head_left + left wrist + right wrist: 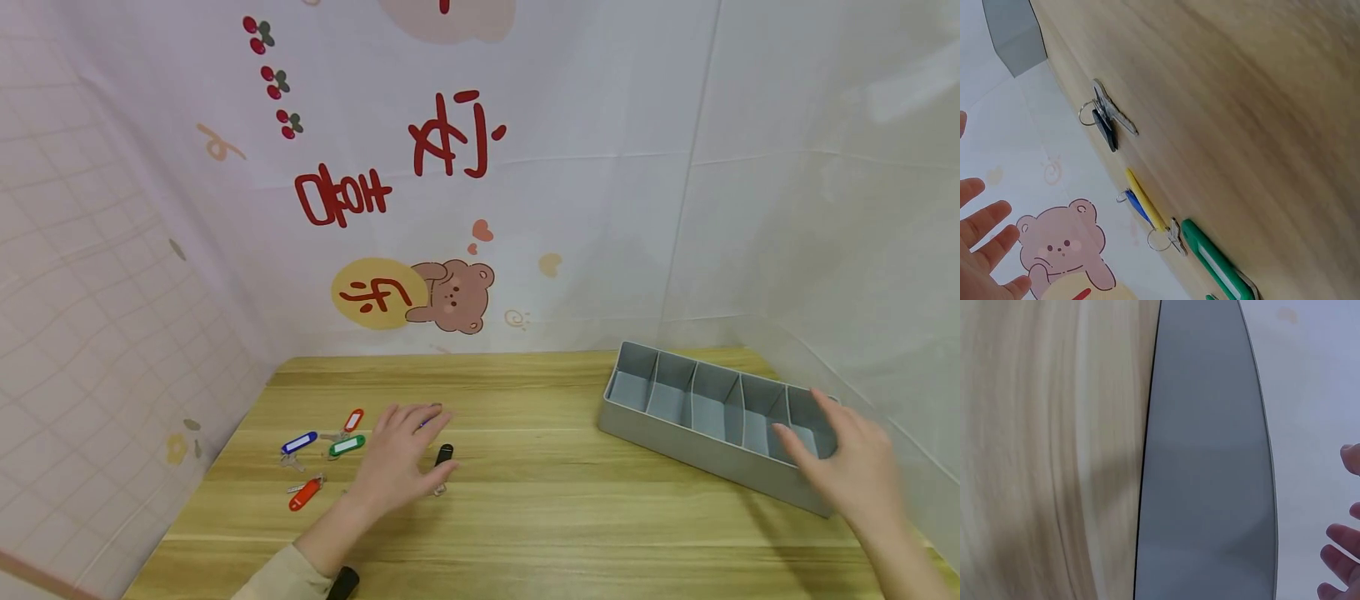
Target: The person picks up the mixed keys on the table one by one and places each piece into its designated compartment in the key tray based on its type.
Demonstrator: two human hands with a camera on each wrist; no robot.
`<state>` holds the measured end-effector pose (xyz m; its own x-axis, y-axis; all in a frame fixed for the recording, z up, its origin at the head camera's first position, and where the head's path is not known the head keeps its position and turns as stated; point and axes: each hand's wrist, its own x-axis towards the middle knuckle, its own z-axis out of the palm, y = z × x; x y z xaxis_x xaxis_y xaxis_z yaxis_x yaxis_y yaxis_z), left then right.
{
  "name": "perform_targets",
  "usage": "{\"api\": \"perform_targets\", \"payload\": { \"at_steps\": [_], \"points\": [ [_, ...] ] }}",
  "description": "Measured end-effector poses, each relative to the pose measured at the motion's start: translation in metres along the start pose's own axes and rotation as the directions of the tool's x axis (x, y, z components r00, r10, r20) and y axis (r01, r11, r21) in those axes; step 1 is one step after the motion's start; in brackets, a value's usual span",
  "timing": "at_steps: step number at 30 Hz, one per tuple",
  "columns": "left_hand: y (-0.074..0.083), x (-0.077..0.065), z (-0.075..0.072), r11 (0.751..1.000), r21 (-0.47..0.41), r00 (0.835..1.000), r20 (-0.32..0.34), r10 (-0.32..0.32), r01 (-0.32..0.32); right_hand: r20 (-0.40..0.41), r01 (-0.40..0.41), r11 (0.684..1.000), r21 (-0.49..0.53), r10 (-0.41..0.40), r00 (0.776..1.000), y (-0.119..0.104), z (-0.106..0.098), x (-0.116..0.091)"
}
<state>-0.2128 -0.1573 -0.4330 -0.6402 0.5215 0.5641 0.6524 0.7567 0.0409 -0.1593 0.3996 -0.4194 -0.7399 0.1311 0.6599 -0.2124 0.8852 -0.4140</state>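
Fingers spread, my left hand (396,461) hovers over the wooden table among several keys with coloured tags, holding nothing. A black key tag (445,453) lies beside its thumb, and a green one (347,446) to its left. Partly covered by the hand in the head view, a yellow tag (1145,199) and a blue tag (1139,205) show together in the left wrist view. My right hand (858,457) is at the right end of a grey five-compartment box (697,454), thumb and fingers apart and overlapping its rim in the head view.
Farther left lie another blue tag (300,442), a red tag (353,420) and a second red tag (305,494) with keys. A printed white cloth (600,208) hangs behind the table and along both sides. Near my left sleeve is a black object (343,583).
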Motion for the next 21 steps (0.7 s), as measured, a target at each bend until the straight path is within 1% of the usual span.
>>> {"api": "perform_targets", "payload": {
  "at_steps": [3, 6, 10, 14, 18, 21],
  "points": [
    [-0.004, -0.001, 0.001, 1.0, 0.001, 0.999, -0.031, 0.01, -0.01, -0.008, -0.033, 0.999, -0.01, 0.033, 0.999, 0.004, -0.005, 0.0],
    [-0.009, -0.002, 0.001, 1.0, 0.014, 0.998, -0.054, 0.019, -0.018, 0.016, -0.071, 0.997, -0.028, 0.071, 0.997, 0.009, -0.01, 0.0],
    [-0.014, -0.004, -0.001, 0.999, 0.04, 0.998, -0.065, 0.017, -0.015, 0.065, -0.118, 0.991, -0.057, 0.121, 0.99, 0.015, -0.014, -0.001],
    [-0.017, -0.004, -0.004, 0.999, 0.039, 0.998, -0.068, 0.008, -0.005, 0.094, -0.169, 0.983, -0.076, 0.176, 0.98, 0.021, -0.016, -0.002],
    [-0.02, -0.006, -0.007, 0.999, 0.038, 0.998, -0.057, -0.015, 0.017, 0.124, -0.232, 0.968, -0.092, 0.242, 0.962, 0.026, -0.019, -0.002],
    [-0.022, -0.007, -0.008, 0.998, 0.044, 0.999, -0.041, -0.033, 0.035, 0.157, -0.288, 0.953, -0.093, 0.299, 0.941, 0.031, -0.022, 0.0]
  ]
}}
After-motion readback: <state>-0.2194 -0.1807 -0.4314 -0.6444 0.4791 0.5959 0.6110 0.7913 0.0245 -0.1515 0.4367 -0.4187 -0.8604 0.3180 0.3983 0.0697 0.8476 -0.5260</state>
